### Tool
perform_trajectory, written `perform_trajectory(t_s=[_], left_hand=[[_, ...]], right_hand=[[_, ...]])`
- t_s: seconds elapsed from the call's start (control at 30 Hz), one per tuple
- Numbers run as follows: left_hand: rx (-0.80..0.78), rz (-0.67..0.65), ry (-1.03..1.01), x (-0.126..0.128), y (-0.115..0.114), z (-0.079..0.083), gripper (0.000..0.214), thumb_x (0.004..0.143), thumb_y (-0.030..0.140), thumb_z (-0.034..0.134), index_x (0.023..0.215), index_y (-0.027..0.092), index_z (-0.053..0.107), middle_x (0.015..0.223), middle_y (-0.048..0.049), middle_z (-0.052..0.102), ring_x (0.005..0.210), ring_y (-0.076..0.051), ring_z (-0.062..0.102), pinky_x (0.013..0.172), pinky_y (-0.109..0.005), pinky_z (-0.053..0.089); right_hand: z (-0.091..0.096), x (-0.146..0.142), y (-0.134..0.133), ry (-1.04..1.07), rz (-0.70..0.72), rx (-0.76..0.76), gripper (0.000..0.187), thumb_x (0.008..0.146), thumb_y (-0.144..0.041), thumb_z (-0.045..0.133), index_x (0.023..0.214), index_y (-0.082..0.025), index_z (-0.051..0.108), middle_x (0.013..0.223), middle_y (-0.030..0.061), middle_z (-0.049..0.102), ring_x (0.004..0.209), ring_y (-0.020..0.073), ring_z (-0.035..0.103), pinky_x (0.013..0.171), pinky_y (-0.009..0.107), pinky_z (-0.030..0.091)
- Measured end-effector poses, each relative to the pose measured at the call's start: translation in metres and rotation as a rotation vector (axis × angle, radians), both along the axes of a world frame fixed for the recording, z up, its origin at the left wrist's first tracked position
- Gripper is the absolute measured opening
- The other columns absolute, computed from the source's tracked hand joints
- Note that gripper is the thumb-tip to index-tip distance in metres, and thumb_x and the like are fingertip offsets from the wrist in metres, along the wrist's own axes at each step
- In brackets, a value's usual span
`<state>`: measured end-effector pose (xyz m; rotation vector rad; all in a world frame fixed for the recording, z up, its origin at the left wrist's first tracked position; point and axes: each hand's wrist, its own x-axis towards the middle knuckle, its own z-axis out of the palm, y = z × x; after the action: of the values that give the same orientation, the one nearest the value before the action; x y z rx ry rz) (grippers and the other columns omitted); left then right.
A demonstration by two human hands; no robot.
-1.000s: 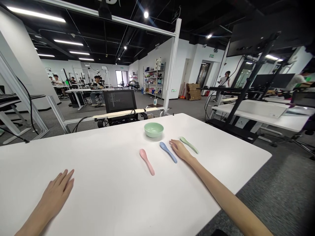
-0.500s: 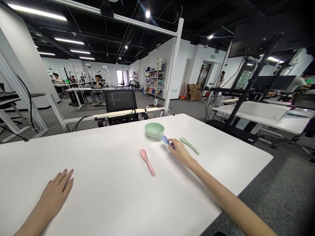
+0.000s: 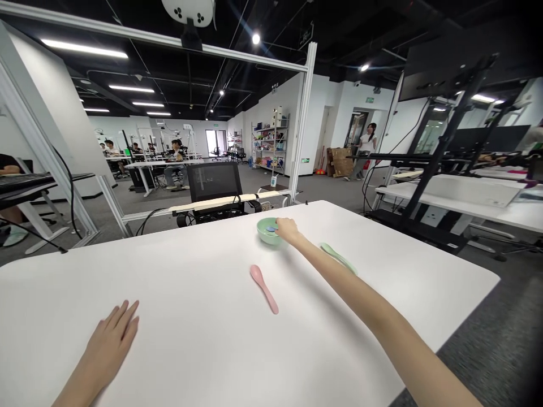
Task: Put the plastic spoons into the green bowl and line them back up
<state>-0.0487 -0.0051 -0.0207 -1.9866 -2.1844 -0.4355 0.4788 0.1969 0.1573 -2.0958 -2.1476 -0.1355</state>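
My right hand (image 3: pixel 287 229) is over the right rim of a green bowl (image 3: pixel 268 239), its fingers closed on a blue spoon (image 3: pixel 270 229). The spoon's head shows inside the bowl; my fingers hide its handle. A pink spoon (image 3: pixel 263 287) lies on the white table in front of the bowl. Right of the bowl rests a light green spoon (image 3: pixel 337 256), its handle end partly behind my right forearm. My left hand (image 3: pixel 111 339) lies flat on the table at the left, fingers stretched out, holding nothing.
The white table (image 3: pixel 190 316) has its far edge just behind the bowl. Beyond that edge stand a metal frame (image 3: pixel 302 124) and a black mesh chair (image 3: pixel 215 182). A black stand (image 3: pixel 432 152) is off to the right. Several people are in the background.
My right hand has moved the blue spoon forward and left, from beside the bowl to inside its rim. My left hand stays flat on the table. The camera view has shifted slightly.
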Motion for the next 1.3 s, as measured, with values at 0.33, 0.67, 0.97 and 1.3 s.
perform_trajectory(t_s=[0.33,0.67,0.97,1.3], left_hand=[[-0.022,0.012,-0.1,0.007,-0.004,0.003,0.083,0.099,0.056,0.017,0.156,0.012,0.059,0.167,-0.0182,0.053,0.159,-0.036,0.045,0.126,-0.057,0.041],[0.011,-0.013,-0.028,0.004,-0.002,0.002,0.076,0.098,0.045,0.022,0.152,0.011,0.063,0.161,-0.0196,0.06,0.155,-0.038,0.05,0.121,-0.057,0.046],[-0.042,-0.032,0.044,0.005,-0.002,0.003,0.072,0.099,0.033,0.021,0.151,0.005,0.062,0.164,-0.0237,0.055,0.158,-0.04,0.045,0.124,-0.058,0.041],[-0.098,0.007,0.013,0.007,-0.002,0.01,0.078,0.101,0.039,0.013,0.156,0.003,0.055,0.167,-0.0214,0.052,0.16,-0.038,0.043,0.126,-0.056,0.04]], right_hand=[[-0.004,-0.003,0.015,0.017,-0.048,-0.026,0.036,0.095,-0.011,0.064,0.129,-0.009,0.076,0.125,0.0254,0.078,0.124,0.0337,0.073,0.101,0.037,0.051],[-0.04,0.083,-0.048,0.214,0.096,0.217,0.043,0.106,-0.017,0.047,0.142,-0.013,0.069,0.139,0.0182,0.074,0.131,0.0321,0.066,0.112,0.041,0.046],[-0.124,0.117,-0.107,0.321,0.154,0.114,0.043,0.106,-0.026,0.047,0.136,-0.014,0.075,0.148,0.0194,0.069,0.143,0.0333,0.061,0.121,0.047,0.046],[-0.091,0.116,-0.085,0.401,0.072,0.215,0.04,0.104,-0.021,0.049,0.132,-0.012,0.076,0.137,0.0195,0.075,0.131,0.0309,0.068,0.115,0.042,0.049]])
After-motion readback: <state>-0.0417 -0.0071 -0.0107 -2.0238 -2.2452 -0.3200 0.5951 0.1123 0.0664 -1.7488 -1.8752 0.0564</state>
